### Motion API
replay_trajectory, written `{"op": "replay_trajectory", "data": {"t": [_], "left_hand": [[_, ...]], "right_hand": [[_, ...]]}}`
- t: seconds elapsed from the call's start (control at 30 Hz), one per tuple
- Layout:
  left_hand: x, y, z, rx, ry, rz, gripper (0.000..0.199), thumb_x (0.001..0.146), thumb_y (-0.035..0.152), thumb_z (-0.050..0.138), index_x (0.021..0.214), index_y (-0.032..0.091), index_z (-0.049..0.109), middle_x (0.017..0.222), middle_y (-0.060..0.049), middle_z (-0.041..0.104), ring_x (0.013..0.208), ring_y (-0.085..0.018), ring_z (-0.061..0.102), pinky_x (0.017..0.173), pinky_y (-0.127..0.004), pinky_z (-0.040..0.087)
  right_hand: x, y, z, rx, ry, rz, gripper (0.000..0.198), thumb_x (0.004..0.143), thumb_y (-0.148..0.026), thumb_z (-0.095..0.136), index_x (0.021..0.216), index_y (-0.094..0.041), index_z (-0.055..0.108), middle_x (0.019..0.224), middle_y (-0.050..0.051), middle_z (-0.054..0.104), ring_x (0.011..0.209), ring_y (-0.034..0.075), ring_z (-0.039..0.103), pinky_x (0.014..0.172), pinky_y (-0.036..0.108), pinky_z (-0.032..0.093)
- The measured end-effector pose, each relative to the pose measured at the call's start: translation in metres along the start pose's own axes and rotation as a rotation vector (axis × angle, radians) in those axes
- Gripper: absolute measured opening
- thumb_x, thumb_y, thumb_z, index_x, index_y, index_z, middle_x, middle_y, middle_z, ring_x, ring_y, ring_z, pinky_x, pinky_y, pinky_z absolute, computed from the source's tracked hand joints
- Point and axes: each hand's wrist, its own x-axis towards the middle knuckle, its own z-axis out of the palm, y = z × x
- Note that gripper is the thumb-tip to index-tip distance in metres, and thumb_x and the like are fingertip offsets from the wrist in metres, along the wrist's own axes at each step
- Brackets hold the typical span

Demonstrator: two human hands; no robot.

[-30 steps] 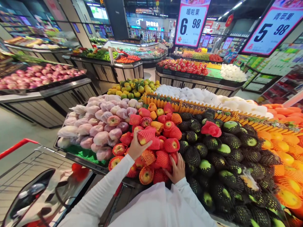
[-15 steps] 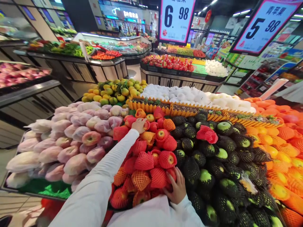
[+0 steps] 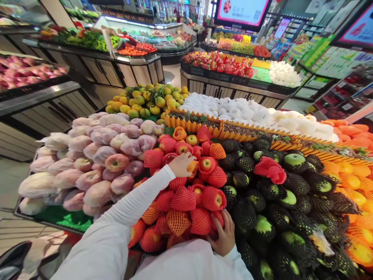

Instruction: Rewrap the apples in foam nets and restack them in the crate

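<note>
My left hand reaches across a pile of apples in red and orange foam nets. Its bent fingers and thumb close around an orange-netted apple that sits in the pile. At the pile's front right edge, my right hand curls round the side of a red-netted apple, thumb low and fingers along the right. Part of that fruit is hidden beneath the hand. Between my hands, a red-netted apple shows its stem end. Another bare-topped apple lies just right of my left hand.
Film-wrapped pink apples fill the left side. Green fruit in black nets borders my right hand, with a loose red foam net on top. An orange scalloped divider runs behind, before white-wrapped fruit.
My left hand has drawn nearer and slightly right, from an apple farther back to the orange-netted one. My right hand keeps its place. The view has tilted down and shifted left.
</note>
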Motion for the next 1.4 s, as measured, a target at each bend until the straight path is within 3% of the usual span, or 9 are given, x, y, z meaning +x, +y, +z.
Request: {"op": "replay_trajectory", "data": {"t": [0.33,0.5,0.7,0.8,0.87,1.03,1.13,1.27,1.4], "left_hand": [[0.012,0.026,0.011,0.232,-0.122,-0.117,0.066,0.063,0.021,0.077,0.125,0.013,0.056,0.121,-0.020,0.059,0.111,-0.039,0.053,0.079,-0.044,0.052],[0.018,0.012,0.005,0.080,-0.060,-0.091,0.071,0.059,0.032,0.079,0.124,0.013,0.056,0.117,-0.019,0.063,0.108,-0.040,0.058,0.082,-0.049,0.052],[0.045,-0.039,-0.019,-0.728,0.312,-0.015,0.060,0.070,0.036,0.066,0.123,0.012,0.051,0.121,-0.012,0.063,0.109,-0.024,0.062,0.096,-0.038,0.050],[0.059,-0.049,-0.027,-0.634,0.663,-0.079,0.064,0.073,0.039,0.066,0.127,0.011,0.047,0.125,-0.013,0.058,0.114,-0.023,0.058,0.104,-0.039,0.045],[0.067,-0.051,-0.025,-0.386,0.742,-0.129,0.066,0.072,0.037,0.069,0.129,0.011,0.047,0.127,-0.013,0.056,0.119,-0.026,0.052,0.108,-0.041,0.041],[0.082,-0.058,-0.005,-0.023,0.291,-0.338,0.075,0.080,0.035,0.065,0.146,0.011,0.040,0.142,-0.021,0.043,0.127,-0.040,0.043,0.102,-0.050,0.041],[0.080,-0.057,-0.001,-0.006,0.280,-0.393,0.087,0.083,0.044,0.063,0.155,0.011,0.025,0.149,-0.025,0.032,0.132,-0.044,0.039,0.106,-0.056,0.035],[0.061,-0.029,0.000,0.080,0.418,-0.134,0.069,0.085,0.041,0.059,0.143,0.009,0.041,0.148,-0.022,0.037,0.139,-0.038,0.032,0.115,-0.051,0.026],[0.042,0.011,0.017,0.116,-0.015,-0.015,0.049,0.086,0.031,0.054,0.130,0.010,0.050,0.124,-0.018,0.057,0.110,-0.031,0.060,0.093,-0.041,0.047]], "right_hand": [[-0.001,-0.001,0.001,0.004,0.004,0.015,0.059,0.081,-0.043,0.062,0.135,-0.022,0.055,0.149,0.017,0.033,0.130,0.042,0.040,0.097,0.057,0.042],[0.001,-0.003,-0.001,0.004,0.009,0.020,0.058,0.082,-0.042,0.062,0.135,-0.021,0.055,0.148,0.018,0.034,0.130,0.042,0.040,0.097,0.057,0.042],[0.001,-0.003,-0.001,-0.001,0.002,0.019,0.058,0.082,-0.042,0.062,0.136,-0.022,0.053,0.148,0.019,0.033,0.131,0.043,0.039,0.096,0.057,0.041],[0.002,-0.004,-0.002,-0.001,-0.002,0.022,0.058,0.082,-0.041,0.062,0.135,-0.022,0.053,0.148,0.018,0.033,0.131,0.042,0.039,0.095,0.057,0.042],[0.003,-0.004,-0.003,0.005,0.000,0.020,0.058,0.082,-0.041,0.062,0.136,-0.022,0.053,0.148,0.018,0.033,0.131,0.042,0.039,0.095,0.057,0.042],[0.004,-0.005,-0.004,0.009,0.001,0.022,0.057,0.083,-0.043,0.061,0.135,-0.022,0.053,0.147,0.019,0.034,0.131,0.042,0.038,0.095,0.057,0.042],[0.003,-0.004,-0.003,0.008,0.000,0.022,0.056,0.085,-0.043,0.060,0.135,-0.022,0.053,0.147,0.020,0.034,0.131,0.042,0.038,0.094,0.058,0.043],[0.003,-0.004,-0.003,0.007,0.010,0.016,0.053,0.088,-0.043,0.056,0.135,-0.020,0.052,0.147,0.021,0.034,0.131,0.043,0.039,0.092,0.058,0.043],[0.005,-0.005,-0.004,0.002,0.018,0.009,0.052,0.088,-0.043,0.056,0.134,-0.020,0.053,0.146,0.021,0.035,0.130,0.043,0.039,0.091,0.058,0.044]]}}
